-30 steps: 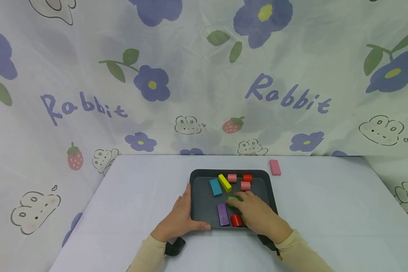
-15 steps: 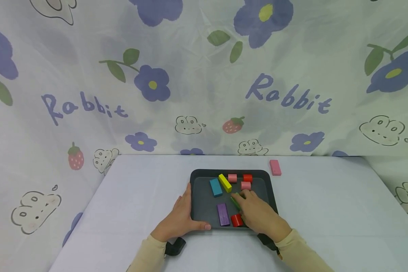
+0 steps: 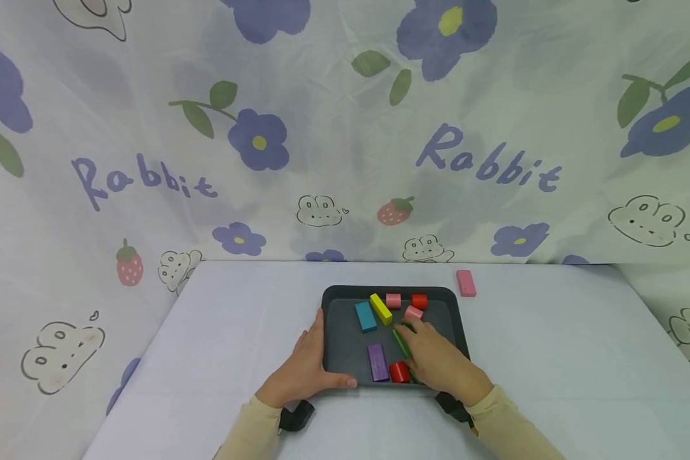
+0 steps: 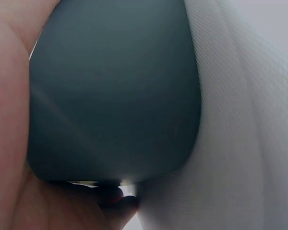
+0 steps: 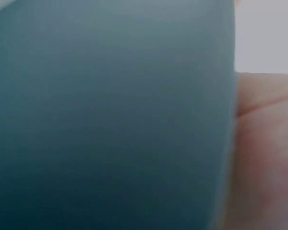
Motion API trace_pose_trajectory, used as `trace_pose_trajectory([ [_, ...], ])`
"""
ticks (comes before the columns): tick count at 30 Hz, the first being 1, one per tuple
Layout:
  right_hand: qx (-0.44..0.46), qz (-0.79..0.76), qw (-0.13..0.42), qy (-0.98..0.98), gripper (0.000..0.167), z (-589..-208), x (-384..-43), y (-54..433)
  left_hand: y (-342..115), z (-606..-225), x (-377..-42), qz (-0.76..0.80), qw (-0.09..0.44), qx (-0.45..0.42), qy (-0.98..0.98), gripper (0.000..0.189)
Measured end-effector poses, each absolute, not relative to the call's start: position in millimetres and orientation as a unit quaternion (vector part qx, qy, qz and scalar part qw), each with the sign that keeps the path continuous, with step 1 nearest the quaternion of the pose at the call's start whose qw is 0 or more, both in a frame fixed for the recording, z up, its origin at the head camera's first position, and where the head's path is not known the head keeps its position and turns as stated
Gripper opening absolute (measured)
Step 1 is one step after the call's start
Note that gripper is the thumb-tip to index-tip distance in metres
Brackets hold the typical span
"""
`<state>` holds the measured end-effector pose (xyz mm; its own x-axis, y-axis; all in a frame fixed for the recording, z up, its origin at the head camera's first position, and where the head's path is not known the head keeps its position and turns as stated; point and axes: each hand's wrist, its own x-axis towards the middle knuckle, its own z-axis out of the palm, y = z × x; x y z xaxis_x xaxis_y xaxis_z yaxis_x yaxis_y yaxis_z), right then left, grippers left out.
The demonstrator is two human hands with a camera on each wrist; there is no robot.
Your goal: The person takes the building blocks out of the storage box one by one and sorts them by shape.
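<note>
In the head view my left hand (image 3: 301,374) lies against the left side of a dark grey tray (image 3: 335,345), fingers straight along the wall and thumb at the front edge. My right hand (image 3: 439,361) is over the tray's right half, pinching a green block (image 3: 401,343) with curled fingers that partly hide it. Just beyond those fingertips is a pink cylinder (image 3: 413,312). A red cylinder (image 3: 399,372) and a purple block (image 3: 378,363) lie near the front. Part of another green piece (image 3: 415,377) shows under the right hand. Both wrist views are mostly blocked by a dark surface.
Toward the tray's back lie a blue block (image 3: 365,317), a yellow block (image 3: 381,309), another pink cylinder (image 3: 393,301) and another red cylinder (image 3: 419,301). A pink block (image 3: 466,283) rests on the white table (image 3: 552,345) beyond the tray's right corner. A patterned cloth (image 3: 345,128) hangs behind.
The green block has turned under my right hand, from its broad face to a narrow slanted strip. The nearer pink cylinder has tilted round slightly. My left hand keeps its place.
</note>
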<state>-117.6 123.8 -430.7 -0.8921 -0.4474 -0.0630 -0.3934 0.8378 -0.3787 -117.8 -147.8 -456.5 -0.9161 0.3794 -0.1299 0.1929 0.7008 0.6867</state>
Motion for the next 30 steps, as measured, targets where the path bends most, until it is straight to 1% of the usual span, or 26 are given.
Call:
trace_pose_trajectory([
  [10, -0.209, -0.200, 0.088, 0.953, 0.060, -431.6, -121.0, 123.8, -147.2, -456.3, -118.4, 0.351, 0.139, 0.147, 0.914, 0.145],
  [20, -0.227, -0.182, 0.051, 0.955, 0.061, -433.8, -122.7, 126.0, -147.0, -456.5, -117.4, 0.354, 0.137, 0.148, 0.913, 0.144],
  [30, -0.217, -0.186, 0.045, 0.957, 0.062, -426.3, -121.0, 126.2, -147.8, -457.8, -117.7, 0.357, 0.138, 0.145, 0.913, 0.144],
])
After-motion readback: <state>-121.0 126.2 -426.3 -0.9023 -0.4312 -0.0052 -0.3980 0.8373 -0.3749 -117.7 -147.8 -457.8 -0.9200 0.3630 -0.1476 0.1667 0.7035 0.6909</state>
